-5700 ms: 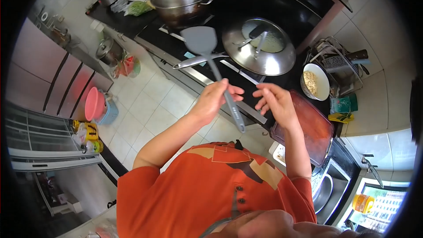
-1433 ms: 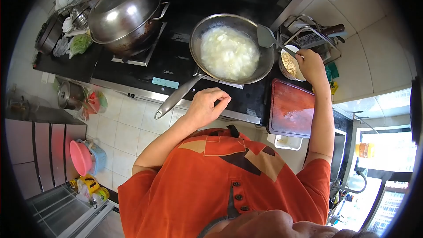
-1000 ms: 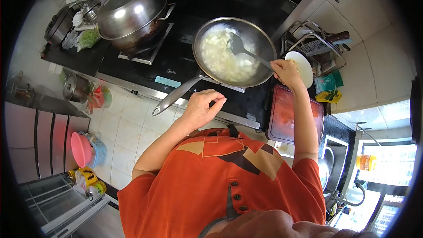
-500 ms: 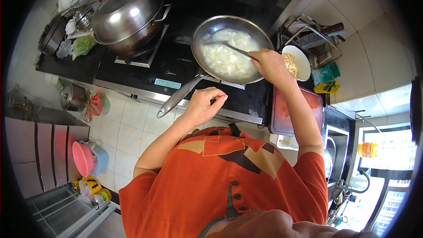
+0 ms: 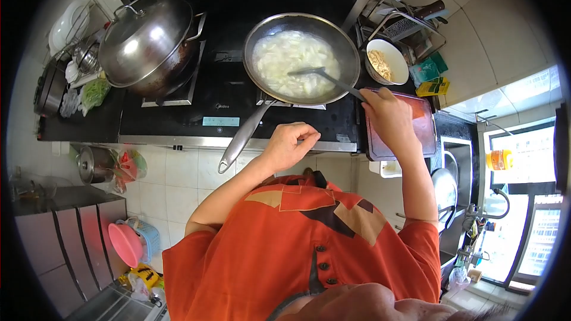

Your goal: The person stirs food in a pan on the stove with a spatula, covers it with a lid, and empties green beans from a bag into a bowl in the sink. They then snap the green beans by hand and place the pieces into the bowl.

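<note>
My right hand [image 5: 389, 120] is wrapped round the handle of a dark spatula [image 5: 333, 79], whose blade rests among pale, whitish cut pieces [image 5: 291, 53] in a steel frying pan [image 5: 351, 41]. Cloudy liquid or steam surrounds the pieces; which of the two I cannot tell. My left hand [image 5: 290, 145] hovers in front of the stove's edge, right of the pan's long handle [image 5: 241, 142] and apart from it. Its fingers are loosely curled, with nothing visible in them.
A lidded steel wok [image 5: 148, 41] occupies the left burner of the black stove [image 5: 178, 125]. To the right stand a white bowl [image 5: 397, 62] of light brown pieces, a reddish cutting board [image 5: 380, 142] and a knife rack [image 5: 410, 18]. Greens [image 5: 95, 94] lie far left.
My right hand has drawn the spatula toward me and to the right, so its blade sits nearer the pan's right side. My left hand keeps nearly the same pose; the camera view has shifted.
</note>
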{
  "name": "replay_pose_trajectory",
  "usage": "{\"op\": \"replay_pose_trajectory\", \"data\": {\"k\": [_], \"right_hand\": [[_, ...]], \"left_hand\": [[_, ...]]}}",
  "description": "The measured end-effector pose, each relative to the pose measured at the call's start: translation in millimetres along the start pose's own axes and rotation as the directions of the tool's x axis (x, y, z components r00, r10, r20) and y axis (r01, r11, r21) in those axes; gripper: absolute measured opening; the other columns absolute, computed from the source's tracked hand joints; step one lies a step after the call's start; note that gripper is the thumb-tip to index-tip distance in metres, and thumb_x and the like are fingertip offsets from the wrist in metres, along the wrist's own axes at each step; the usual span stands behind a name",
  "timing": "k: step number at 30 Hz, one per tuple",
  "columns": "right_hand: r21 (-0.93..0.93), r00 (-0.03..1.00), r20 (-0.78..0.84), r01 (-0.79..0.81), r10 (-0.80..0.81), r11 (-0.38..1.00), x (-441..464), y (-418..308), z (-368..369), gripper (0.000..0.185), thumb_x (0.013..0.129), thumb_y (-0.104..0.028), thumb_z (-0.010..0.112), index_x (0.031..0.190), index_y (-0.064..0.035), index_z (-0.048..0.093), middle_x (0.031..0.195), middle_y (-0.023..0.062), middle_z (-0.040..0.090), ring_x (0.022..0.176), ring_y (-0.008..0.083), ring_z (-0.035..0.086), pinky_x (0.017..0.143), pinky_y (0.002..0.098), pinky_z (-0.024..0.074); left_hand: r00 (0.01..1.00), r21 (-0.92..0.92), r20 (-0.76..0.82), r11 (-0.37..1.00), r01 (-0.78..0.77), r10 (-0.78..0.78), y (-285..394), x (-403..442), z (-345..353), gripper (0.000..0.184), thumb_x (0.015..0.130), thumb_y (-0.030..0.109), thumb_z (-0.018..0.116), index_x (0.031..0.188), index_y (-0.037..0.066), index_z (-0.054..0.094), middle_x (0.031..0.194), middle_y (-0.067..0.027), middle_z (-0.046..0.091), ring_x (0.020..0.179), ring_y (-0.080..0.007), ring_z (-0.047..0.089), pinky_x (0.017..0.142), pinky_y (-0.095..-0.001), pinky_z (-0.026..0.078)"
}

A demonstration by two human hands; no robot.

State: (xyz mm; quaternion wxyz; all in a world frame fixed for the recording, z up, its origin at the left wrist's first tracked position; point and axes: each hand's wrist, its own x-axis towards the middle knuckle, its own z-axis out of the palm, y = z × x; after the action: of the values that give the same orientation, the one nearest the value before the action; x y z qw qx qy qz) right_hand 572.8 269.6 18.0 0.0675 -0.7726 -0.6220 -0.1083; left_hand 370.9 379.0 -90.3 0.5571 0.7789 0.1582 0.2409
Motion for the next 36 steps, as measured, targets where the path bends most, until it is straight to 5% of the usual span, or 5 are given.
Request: {"op": "replay_pose_trajectory", "data": {"k": [11, 13, 21, 24, 36], "right_hand": [[0.779, 0.811, -0.02, -0.354, 0.584, 0.518, -87, 20, 44, 0.024, 0.093, -0.02, 0.055, 0.109, -0.0025, 0.061, 0.071, 0.0033, 0.059, 0.057, 0.0123, 0.057, 0.053, 0.0261, 0.0454], [0.815, 0.627, 0.551, -0.262, 0.55, -0.517, -110, 23, 47, 0.027, 0.097, -0.027, 0.049, 0.103, -0.0033, 0.059, 0.062, -0.0009, 0.052, 0.044, 0.0076, 0.044, 0.04, 0.0222, 0.0337], [0.908, 0.576, 0.402, -0.155, 0.711, -0.388, -170, 19, 49, 0.03, 0.1, -0.028, 0.038, 0.095, -0.0036, 0.055, 0.066, 0.0, 0.048, 0.044, 0.006, 0.037, 0.039, 0.0227, 0.0264], [0.826, 0.67, 0.049, -0.444, 0.741, 0.347, -206, 46, 53, 0.034, 0.096, -0.027, 0.044, 0.104, 0.0035, 0.056, 0.077, 0.0084, 0.06, 0.062, 0.0197, 0.058, 0.057, 0.0327, 0.0467], [0.06, 0.003, 0.013, -0.998, 1.0, 0.002, -514, 318, 74, 0.059, 0.084, -0.037, 0.065, 0.13, -0.0052, 0.044, 0.085, 0.0191, 0.064, 0.058, 0.025, 0.065, 0.045, 0.0365, 0.0522]], "left_hand": [[0.968, -0.197, 0.238, 0.973, 0.124, -0.076, -13, 12, 48, 0.024, 0.093, 0.019, 0.056, 0.102, -0.002, 0.064, 0.085, -0.008, 0.068, 0.073, -0.0124, 0.063, 0.067, -0.026, 0.05], [0.967, -0.302, 0.253, 0.946, 0.116, -0.037, -10, 20, 73, 0.029, 0.094, 0.022, 0.055, 0.108, -0.002, 0.062, 0.084, -0.0086, 0.068, 0.071, -0.0127, 0.063, 0.065, -0.0258, 0.05], [0.837, -0.468, 0.521, 0.765, 0.442, -0.166, 30, 54, 219, 0.043, 0.097, 0.045, 0.043, 0.104, 0.005, 0.054, 0.089, -0.0041, 0.056, 0.077, -0.0138, 0.061, 0.057, -0.0237, 0.048], [0.827, -0.546, 0.527, 0.668, 0.506, -0.195, 47, 55, 252, 0.034, 0.098, 0.036, 0.044, 0.103, 0.006, 0.06, 0.095, -0.0019, 0.059, 0.09, -0.0105, 0.053, 0.078, -0.0278, 0.044], [0.695, -0.582, 0.673, 0.398, 0.709, -0.252, 52, 63, 277, 0.031, 0.1, 0.032, 0.041, 0.099, 0.002, 0.049, 0.067, -0.0052, 0.056, 0.05, -0.0161, 0.059, 0.047, -0.0307, 0.052]]}}
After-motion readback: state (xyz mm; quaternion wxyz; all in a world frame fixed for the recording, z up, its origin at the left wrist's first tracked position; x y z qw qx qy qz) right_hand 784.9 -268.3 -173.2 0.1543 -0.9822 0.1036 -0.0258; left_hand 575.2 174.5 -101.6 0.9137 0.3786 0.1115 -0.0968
